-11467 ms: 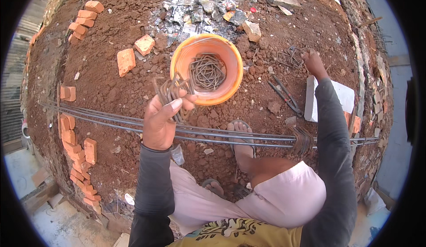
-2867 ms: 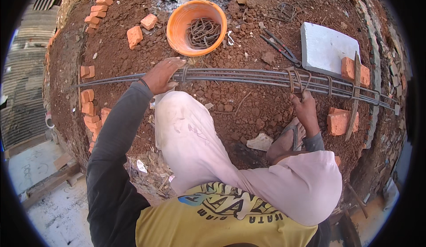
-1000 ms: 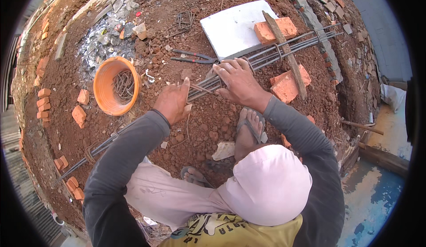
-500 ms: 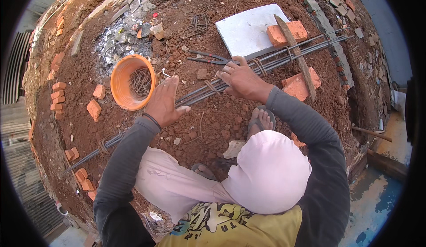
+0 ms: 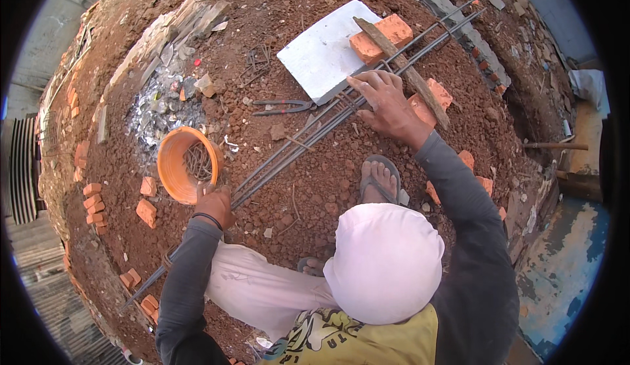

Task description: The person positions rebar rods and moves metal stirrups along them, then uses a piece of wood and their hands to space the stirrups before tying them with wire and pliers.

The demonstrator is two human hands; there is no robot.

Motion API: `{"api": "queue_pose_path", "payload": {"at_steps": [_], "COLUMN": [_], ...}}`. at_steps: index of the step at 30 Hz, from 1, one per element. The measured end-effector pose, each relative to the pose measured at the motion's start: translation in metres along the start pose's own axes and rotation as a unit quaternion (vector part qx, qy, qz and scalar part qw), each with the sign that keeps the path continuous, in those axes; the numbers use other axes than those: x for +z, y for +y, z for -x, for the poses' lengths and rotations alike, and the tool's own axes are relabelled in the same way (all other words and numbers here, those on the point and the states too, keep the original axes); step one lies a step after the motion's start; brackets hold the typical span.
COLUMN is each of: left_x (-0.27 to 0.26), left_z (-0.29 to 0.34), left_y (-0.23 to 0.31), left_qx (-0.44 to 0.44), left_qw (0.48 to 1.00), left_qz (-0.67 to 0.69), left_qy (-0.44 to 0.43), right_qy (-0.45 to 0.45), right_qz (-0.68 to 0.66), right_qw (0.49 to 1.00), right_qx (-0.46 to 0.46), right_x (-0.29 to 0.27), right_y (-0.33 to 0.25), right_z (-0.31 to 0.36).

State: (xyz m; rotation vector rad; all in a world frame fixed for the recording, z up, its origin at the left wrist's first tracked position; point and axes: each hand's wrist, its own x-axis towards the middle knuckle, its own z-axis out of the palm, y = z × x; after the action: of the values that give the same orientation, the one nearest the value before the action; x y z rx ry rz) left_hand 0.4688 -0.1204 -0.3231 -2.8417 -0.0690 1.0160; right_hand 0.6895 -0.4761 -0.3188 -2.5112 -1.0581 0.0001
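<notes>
A bundle of long thin steel rods (image 5: 275, 165) runs slantwise from the lower left to the upper right. Several wire stirrups (image 5: 346, 99) ring or lie across it. My left hand (image 5: 214, 207) is closed round the rods next to an orange bucket (image 5: 172, 162), which has bent metal pieces inside. Farther along, my right hand (image 5: 392, 108) lies over the rods with its fingers stretched out and apart, the tips close to the stirrups. Whether those fingertips touch a stirrup is hard to tell. Pincers (image 5: 282, 107) with dark handles lie on the soil beyond the rods.
A wooden strip (image 5: 400, 70) rests across two orange bricks (image 5: 392, 30) under the rods. Beside it lies a white slab (image 5: 321, 47). Shiny rubbish (image 5: 164, 106) is heaped at the left. Loose bricks (image 5: 146, 213) dot the red soil, and a low wall (image 5: 453, 24) runs at the upper right.
My left hand has gone from spread above the rods to closed round them, nearer the bucket. My right hand has moved up along the rods toward the wooden strip. The whole view has shifted.
</notes>
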Motion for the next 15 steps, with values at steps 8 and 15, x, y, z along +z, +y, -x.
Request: {"api": "queue_pose_path", "payload": {"at_steps": [8,15], "left_x": [-0.060,-0.042], "left_z": [-0.074,-0.062], "left_y": [0.136,0.093], "left_qx": [0.055,0.006], "left_qw": [0.918,0.977], "left_qz": [0.178,0.154], "left_qy": [0.349,0.149], "right_qy": [-0.092,-0.166], "right_qz": [0.084,0.058], "right_qw": [0.972,0.948], "right_qx": [-0.200,-0.267], "right_x": [0.017,0.031], "right_y": [0.010,-0.023], "right_z": [-0.022,-0.049]}}
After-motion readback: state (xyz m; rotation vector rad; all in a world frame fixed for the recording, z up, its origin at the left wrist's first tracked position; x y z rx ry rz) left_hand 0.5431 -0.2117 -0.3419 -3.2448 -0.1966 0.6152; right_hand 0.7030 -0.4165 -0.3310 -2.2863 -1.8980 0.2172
